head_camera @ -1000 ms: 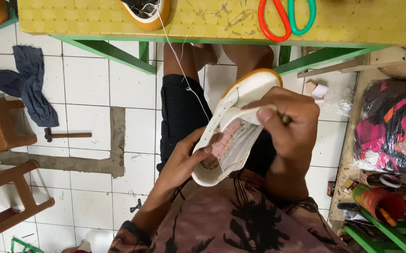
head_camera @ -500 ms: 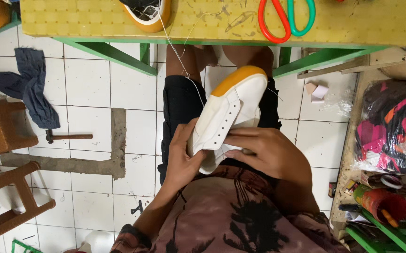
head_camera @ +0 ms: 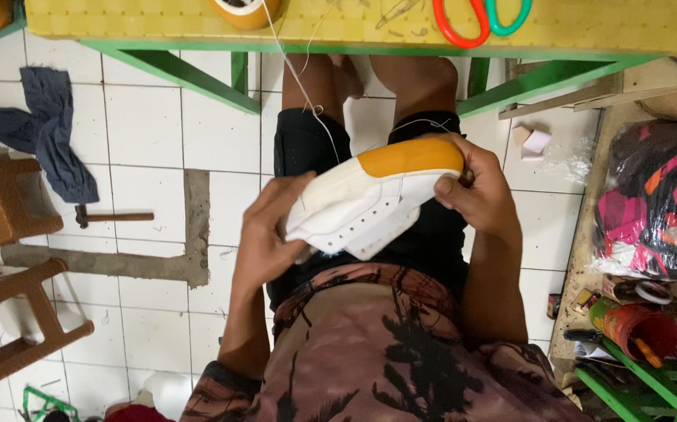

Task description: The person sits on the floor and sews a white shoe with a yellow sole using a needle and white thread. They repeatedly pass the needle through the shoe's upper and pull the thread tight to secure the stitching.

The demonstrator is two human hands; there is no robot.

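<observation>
Both hands grasp a white sneaker with an orange-yellow sole over the lap: left hand clenched on its heel end, right hand on the toe. White thread runs up to the yellow surface, where scissors lie.

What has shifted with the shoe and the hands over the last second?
The white shoe was turned from standing steeply on end to lying nearly level across the lap, orange sole uppermost. The right hand moved from the shoe's upper side to its toe end; the left hand kept hold at the heel. The thread to the table, the scissors and the hammer stayed put.
</observation>
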